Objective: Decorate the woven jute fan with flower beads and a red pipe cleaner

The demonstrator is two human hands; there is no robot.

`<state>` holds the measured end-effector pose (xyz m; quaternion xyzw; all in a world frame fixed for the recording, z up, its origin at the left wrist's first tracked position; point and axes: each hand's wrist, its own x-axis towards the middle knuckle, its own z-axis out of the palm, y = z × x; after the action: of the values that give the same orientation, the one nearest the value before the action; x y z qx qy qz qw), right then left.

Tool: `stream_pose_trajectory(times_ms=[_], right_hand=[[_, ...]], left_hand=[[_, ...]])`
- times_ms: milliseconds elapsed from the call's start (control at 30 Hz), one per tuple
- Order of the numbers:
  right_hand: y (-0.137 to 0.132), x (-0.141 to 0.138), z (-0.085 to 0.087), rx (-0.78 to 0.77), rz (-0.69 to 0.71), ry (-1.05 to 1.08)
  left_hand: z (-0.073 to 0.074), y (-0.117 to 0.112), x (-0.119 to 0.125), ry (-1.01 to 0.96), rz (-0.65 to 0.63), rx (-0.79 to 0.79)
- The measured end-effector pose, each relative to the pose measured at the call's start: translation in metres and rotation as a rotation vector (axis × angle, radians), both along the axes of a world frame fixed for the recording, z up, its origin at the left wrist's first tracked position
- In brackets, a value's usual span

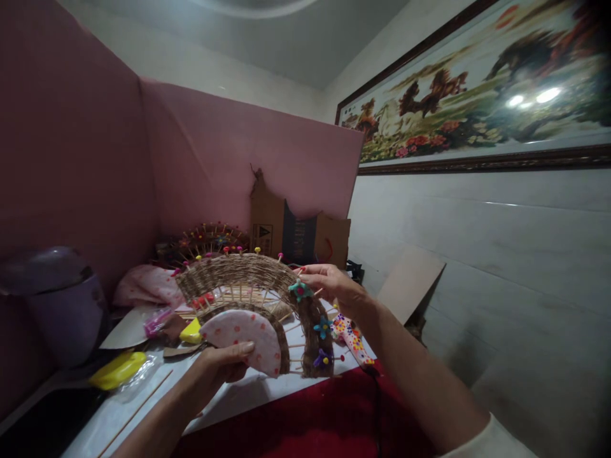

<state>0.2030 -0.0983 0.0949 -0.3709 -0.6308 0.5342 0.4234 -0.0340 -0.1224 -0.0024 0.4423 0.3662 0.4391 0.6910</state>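
I hold up a half-round woven fan-shaped craft [248, 277] made of twine wound over thin sticks with coloured bead tips. Its centre is a pale dotted fabric half-disc [245, 331]. Small felt flowers [300, 291] in teal, blue and purple run down its right side. My left hand [224, 362] grips the lower edge, thumb pressed on the fabric half-disc. My right hand [329, 283] pinches the upper right rim near the teal flower.
A second similar woven craft [210, 236] stands behind. Yellow objects [117, 370], a pink bag [157, 321] and a thin stick [138, 410] lie on the white table [248, 394]. A purple pot [57, 299] sits left, cardboard boxes [298, 235] behind, a red cloth [324, 420] below.
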Motion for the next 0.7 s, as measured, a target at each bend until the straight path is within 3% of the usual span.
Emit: stream_pose_trajectory(times_ms=[267,700], right_hand=[[0.002,-0.005,0.008,0.025,-0.138,-0.055],[-0.008,-0.017,0.016,0.124,-0.165,-0.065]], left_hand=[[0.003,-0.004,0.0,0.07,-0.056,0.086],[0.007,-0.009,0.003,0.077,-0.055,0.119]])
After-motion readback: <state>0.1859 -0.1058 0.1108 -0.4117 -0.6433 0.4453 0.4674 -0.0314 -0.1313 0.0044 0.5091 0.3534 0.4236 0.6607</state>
